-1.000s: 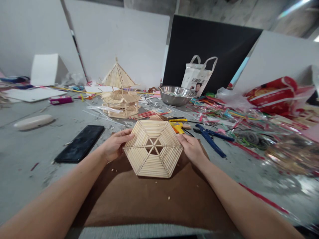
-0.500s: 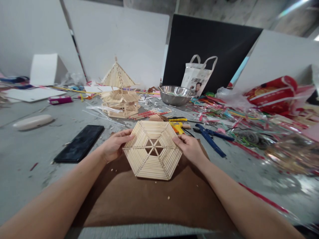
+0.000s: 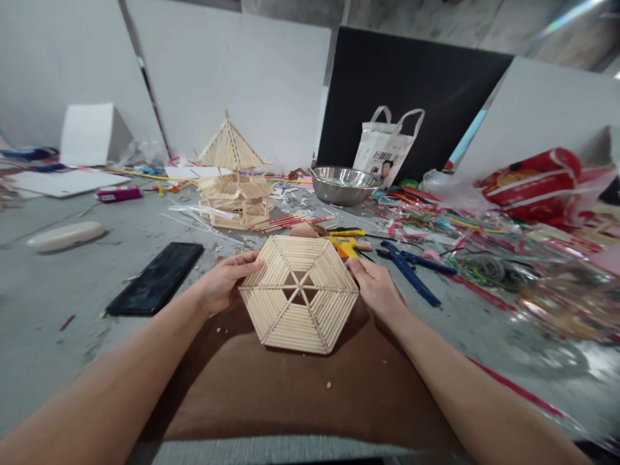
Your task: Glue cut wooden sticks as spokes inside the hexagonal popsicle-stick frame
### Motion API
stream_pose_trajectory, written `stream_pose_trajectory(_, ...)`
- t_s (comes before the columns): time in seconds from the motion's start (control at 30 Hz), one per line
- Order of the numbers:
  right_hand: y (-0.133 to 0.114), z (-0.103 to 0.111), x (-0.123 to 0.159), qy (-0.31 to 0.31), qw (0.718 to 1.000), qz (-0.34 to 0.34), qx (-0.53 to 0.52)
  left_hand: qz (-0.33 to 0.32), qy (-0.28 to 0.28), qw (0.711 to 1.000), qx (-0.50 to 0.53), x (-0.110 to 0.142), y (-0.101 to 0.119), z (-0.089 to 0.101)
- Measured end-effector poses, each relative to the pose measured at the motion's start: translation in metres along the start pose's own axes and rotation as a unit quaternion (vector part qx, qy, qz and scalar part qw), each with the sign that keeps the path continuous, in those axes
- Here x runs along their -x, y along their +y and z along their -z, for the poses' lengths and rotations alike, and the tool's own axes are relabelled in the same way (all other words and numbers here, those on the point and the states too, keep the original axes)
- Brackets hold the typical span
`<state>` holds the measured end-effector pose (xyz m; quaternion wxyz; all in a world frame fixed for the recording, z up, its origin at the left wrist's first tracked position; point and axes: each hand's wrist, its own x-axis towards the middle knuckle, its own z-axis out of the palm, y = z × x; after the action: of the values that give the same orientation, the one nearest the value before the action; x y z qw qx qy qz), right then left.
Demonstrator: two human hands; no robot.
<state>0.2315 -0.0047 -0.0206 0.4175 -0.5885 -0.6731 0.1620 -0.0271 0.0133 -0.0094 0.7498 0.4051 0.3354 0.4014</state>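
A hexagonal roof panel of thin wooden sticks (image 3: 294,329), with spokes meeting over a hole at its middle, is tilted up towards me above a brown sheet (image 3: 271,400). My left hand (image 3: 223,283) grips its left edge, thumb on the front face and the other fingers partly hidden behind. At the upper right edge is my right hand (image 3: 378,285), closed with the thumb by the rim; its other fingertips are mostly hidden. Just behind the panel lies a yellow glue gun (image 3: 345,246). A stick-built pagoda model (image 3: 235,194) stands farther back, left of centre.
A black phone (image 3: 155,279) and a white oval case (image 3: 66,236) lie on the left. Blue-handled cutters (image 3: 411,274) lie to the right. Behind stand a metal bowl (image 3: 345,187) and a white bag (image 3: 385,152). Plastic scraps (image 3: 489,239) litter the right side.
My right hand has slid slightly outward, its thumb moving from the panel's face to its rim. The panel has tilted a little; my left hand keeps its grip.
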Motion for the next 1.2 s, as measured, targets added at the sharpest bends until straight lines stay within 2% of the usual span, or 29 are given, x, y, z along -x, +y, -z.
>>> stream_pose_trajectory(0.1, 0.002, 0.002, -0.002, 0.0, 1.0, -0.016, 0.011, 0.0, 0.003, 1.0, 0.002, 0.0, 0.0, -0.001)
stream_pose_trajectory(0.23, 0.003, 0.002, -0.001, 0.013, 0.999, -0.005, -0.053, -0.002, 0.001, 1.0, 0.001, 0.001, 0.001, -0.001)
stream_pose_trajectory(0.37, 0.002, 0.0, -0.001, -0.041, 0.994, 0.037, -0.096, -0.004, 0.006, 1.0, 0.008, 0.0, 0.001, 0.0)
stream_pose_trajectory(0.5, 0.002, -0.001, -0.001, -0.057, 0.993, 0.073, -0.07, -0.004, 0.015, 1.0, 0.013, -0.001, 0.001, 0.001)
stream_pose_trajectory(0.7, 0.005, -0.005, 0.0, -0.003, 0.994, 0.077, -0.071, -0.002, -0.007, 1.0, 0.004, -0.001, 0.0, 0.001)
stream_pose_trajectory(1.0, -0.003, -0.002, 0.001, -0.025, 0.988, 0.143, 0.06, 0.0, 0.018, 1.0, 0.008, -0.002, 0.0, 0.001)
stream_pose_trajectory(1.1, 0.003, -0.002, -0.001, -0.005, 0.992, 0.115, 0.047, 0.001, 0.031, 0.999, 0.012, -0.003, -0.001, 0.002)
stream_pose_trajectory(1.2, 0.009, -0.001, -0.005, 0.021, 0.998, 0.012, -0.064, -0.002, 0.037, 0.999, 0.013, -0.003, -0.001, 0.003)
